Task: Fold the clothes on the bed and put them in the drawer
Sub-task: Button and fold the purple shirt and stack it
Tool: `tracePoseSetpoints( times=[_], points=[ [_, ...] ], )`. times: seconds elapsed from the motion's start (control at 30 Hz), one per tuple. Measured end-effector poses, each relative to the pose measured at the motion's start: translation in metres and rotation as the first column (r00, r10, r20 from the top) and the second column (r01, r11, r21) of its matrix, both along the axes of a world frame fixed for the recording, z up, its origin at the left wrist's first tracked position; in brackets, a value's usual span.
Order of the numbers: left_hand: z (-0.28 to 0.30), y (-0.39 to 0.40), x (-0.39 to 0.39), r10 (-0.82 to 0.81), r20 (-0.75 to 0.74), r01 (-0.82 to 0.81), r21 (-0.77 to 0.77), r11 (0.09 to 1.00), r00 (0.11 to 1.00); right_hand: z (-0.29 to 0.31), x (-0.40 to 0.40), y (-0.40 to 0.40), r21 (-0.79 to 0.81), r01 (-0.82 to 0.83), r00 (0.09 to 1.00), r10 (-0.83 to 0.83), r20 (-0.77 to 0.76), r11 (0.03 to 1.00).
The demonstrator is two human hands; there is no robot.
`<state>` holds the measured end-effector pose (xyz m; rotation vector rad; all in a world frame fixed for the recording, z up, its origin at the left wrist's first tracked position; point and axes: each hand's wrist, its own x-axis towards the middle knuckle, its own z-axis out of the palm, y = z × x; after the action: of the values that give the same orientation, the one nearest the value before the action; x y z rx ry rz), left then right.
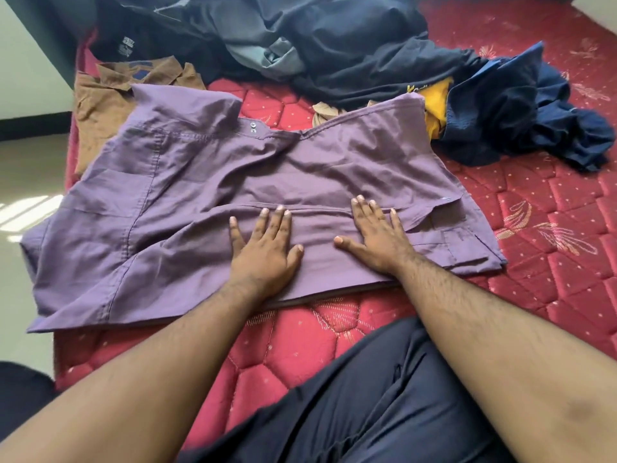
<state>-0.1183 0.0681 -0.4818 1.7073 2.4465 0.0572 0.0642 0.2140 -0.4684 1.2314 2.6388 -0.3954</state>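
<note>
On the red quilted mattress (287, 349) before you lies the purple shirt (187, 182), spread wide with its near part folded over. Your left hand (263, 248) and right hand (377, 235) both press flat on that fold, fingers straight and spread, grasping nothing. Partly under the shirt's far left corner lies a brown shirt (100, 105); a heap of dark clothes (334, 45) sits beyond, with a yellow garment (435, 105) among it.

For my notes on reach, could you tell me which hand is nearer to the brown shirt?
Left. The left hand lies flat mid-purple shirt, toward the brown shirt at the far left; the right hand lies farther right.
</note>
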Motion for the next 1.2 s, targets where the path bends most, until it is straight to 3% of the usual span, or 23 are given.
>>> tracePoseSetpoints(
  times=[0.3,0.37,0.43,0.5,0.6,0.7,0.8,1.0,1.07,1.1,1.17,1.2],
  points=[
    [-0.007,-0.093,-0.105,0.231,-0.104,-0.233,0.002,0.973,0.967,-0.004,0.003,-0.001,0.078,0.012,0.996,-0.018,0.085,0.997],
    [-0.003,-0.092,-0.091,0.16,-0.192,-0.145,0.091,0.985,0.968,0.001,-0.007,-0.007,0.111,-0.002,0.997,-0.007,0.083,0.994],
    [-0.004,-0.08,-0.063,-0.01,-0.212,0.038,0.127,0.991,0.977,0.005,-0.035,-0.032,0.065,-0.103,0.994,0.1,0.043,0.993],
    [-0.003,-0.069,-0.036,-0.112,-0.135,0.117,0.03,0.993,0.984,0.002,-0.065,-0.07,0.0,-0.234,0.972,0.234,0.019,0.972],
    [-0.007,-0.084,-0.046,-0.036,-0.097,0.033,-0.037,0.999,0.995,-0.01,-0.083,-0.108,0.084,-0.236,0.971,0.239,-0.024,0.968],
    [-0.013,-0.125,-0.085,0.001,-0.082,-0.004,-0.033,0.999,0.997,-0.015,-0.075,-0.105,0.146,-0.26,0.964,0.266,-0.026,0.955],
    [-0.012,-0.172,-0.123,0.133,0.011,-0.131,-0.123,0.984,0.991,-0.013,-0.072,-0.106,0.166,-0.288,0.956,0.292,-0.004,0.943],
    [-0.003,-0.228,-0.163,0.461,0.197,-0.386,-0.325,0.863,0.865,-0.011,-0.064,-0.103,0.121,-0.273,0.962,0.271,0.035,0.954],
    [0.003,-0.235,-0.163,0.518,0.205,-0.469,-0.242,0.849,0.831,-0.007,-0.063,-0.105,0.099,-0.266,0.963,0.261,0.061,0.959],
    [0.006,-0.238,-0.164,0.561,0.223,-0.547,-0.126,0.828,0.797,-0.006,-0.064,-0.108,0.093,-0.273,0.961,0.267,0.072,0.958],
    [0.011,-0.241,-0.166,0.623,0.374,-0.704,0.133,0.698,0.687,-0.004,-0.064,-0.116,0.077,-0.297,0.953,0.29,0.09,0.952],
    [0.011,-0.242,-0.17,0.621,0.488,-0.766,0.178,0.618,0.614,-0.003,-0.066,-0.122,0.078,-0.318,0.945,0.31,0.104,0.945]
  ],
)
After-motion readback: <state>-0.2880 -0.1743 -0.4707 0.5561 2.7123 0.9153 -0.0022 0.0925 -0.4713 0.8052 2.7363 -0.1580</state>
